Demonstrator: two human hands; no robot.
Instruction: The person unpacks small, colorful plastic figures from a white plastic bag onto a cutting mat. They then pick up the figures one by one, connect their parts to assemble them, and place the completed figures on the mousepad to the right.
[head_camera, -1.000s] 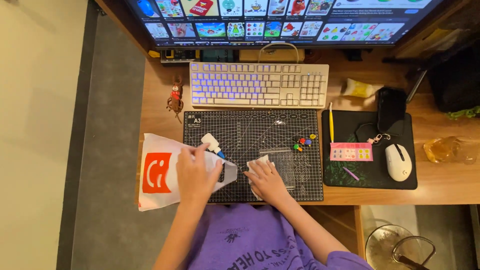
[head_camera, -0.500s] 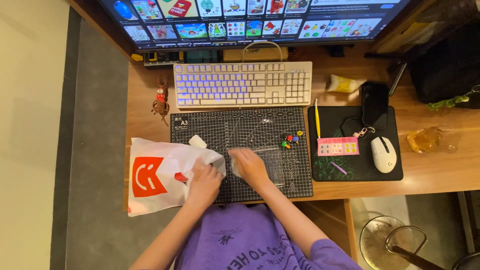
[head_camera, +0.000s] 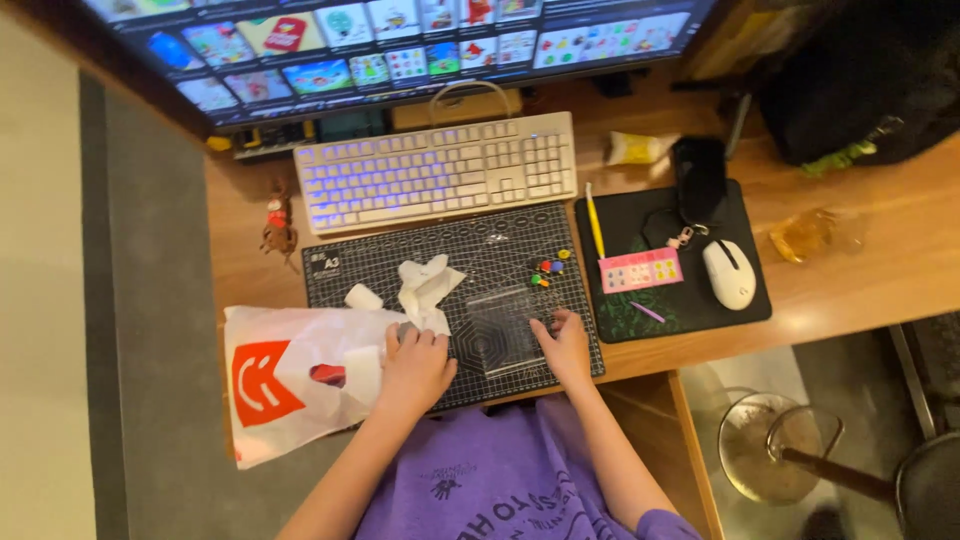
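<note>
Your left hand (head_camera: 415, 368) now sits at the mouth of the white plastic bag (head_camera: 300, 385), at the lower left corner of the dark cutting mat (head_camera: 500, 250). Half a second ago it was about here too; a second ago it was higher, over the mat, beside the small white roll (head_camera: 363, 297). The grip is curled shut on something small and grey, only a sliver of which shows past the knuckles; what it is cannot be told.

Your right hand (head_camera: 565, 345) has shifted to the right. It was near the mat's centre; now it lies with fingers spread and pressed flat on the lower right corner of the clear plastic sheet (head_camera: 500, 328), holding it down on the mat rather than pinching it.

New since the earlier views: a crumpled white tissue (head_camera: 425, 285) lies open on the mat, just above your left hand and left of the clear sheet. It was not visible there before.

Judgement: the bag's contents are being laid out on the mat, the sheet being kept in place meanwhile.

Unchanged: the small coloured beads (head_camera: 547, 268) above the sheet, keyboard (head_camera: 435, 170), mouse (head_camera: 728, 273) and pink card (head_camera: 640, 270) on the table (head_camera: 880, 260).
</note>
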